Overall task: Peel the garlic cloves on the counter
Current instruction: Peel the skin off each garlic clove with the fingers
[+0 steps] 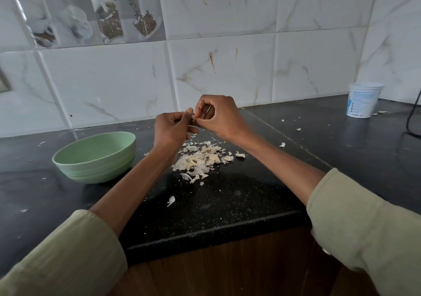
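Note:
Both hands meet above the black counter (227, 200). My left hand (170, 129) curls its fingers round a small garlic clove (194, 121), which is almost wholly hidden between the fingertips. My right hand (218, 118) pinches at the same clove from the right, thumb and forefinger together. Below the hands lies a pile of papery garlic skins (202, 159). A pale green bowl (95, 156) stands to the left of the pile; its inside is out of sight.
Loose skin flakes (170, 201) lie scattered over the counter. A white plastic tub (364, 100) stands at the back right by the tiled wall, with a black cable (412, 116) beside it. The counter's front edge (216, 232) runs above a wooden cabinet front.

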